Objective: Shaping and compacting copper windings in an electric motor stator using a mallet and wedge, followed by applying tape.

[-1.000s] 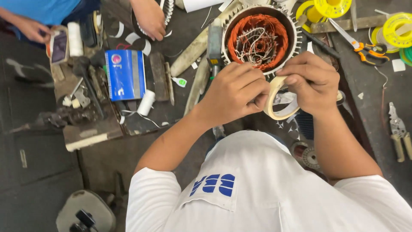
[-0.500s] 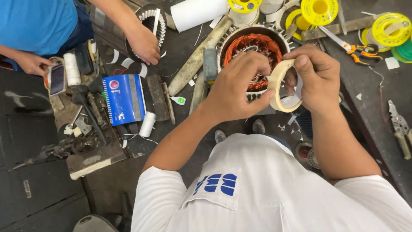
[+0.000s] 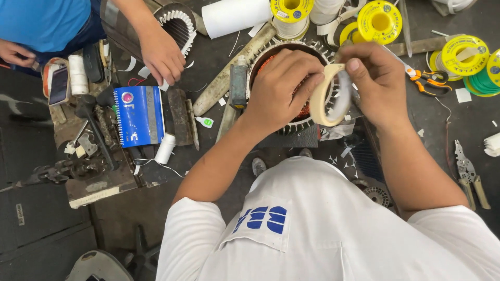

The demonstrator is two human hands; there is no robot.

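Both my hands hold a cream roll of masking tape (image 3: 327, 96) above a round motor stator (image 3: 281, 57) with copper windings. My left hand (image 3: 284, 86) grips the roll's left rim with the fingers curled over it. My right hand (image 3: 377, 78) pinches the roll's top edge between thumb and fingers. The stator sits on the dark bench, mostly hidden behind my hands.
A co-worker in a blue shirt rests a hand (image 3: 161, 54) on a second stator (image 3: 179, 23) at upper left. A blue notebook (image 3: 138, 115), white paper roll (image 3: 234, 15), yellow spools (image 3: 380, 21), orange-handled scissors (image 3: 429, 80) and pliers (image 3: 469, 174) lie around.
My hands and the tape roll have stayed over the stator while the view shifted down. My right fingers moved to the roll's top edge. The co-worker's hand stays on the second stator.
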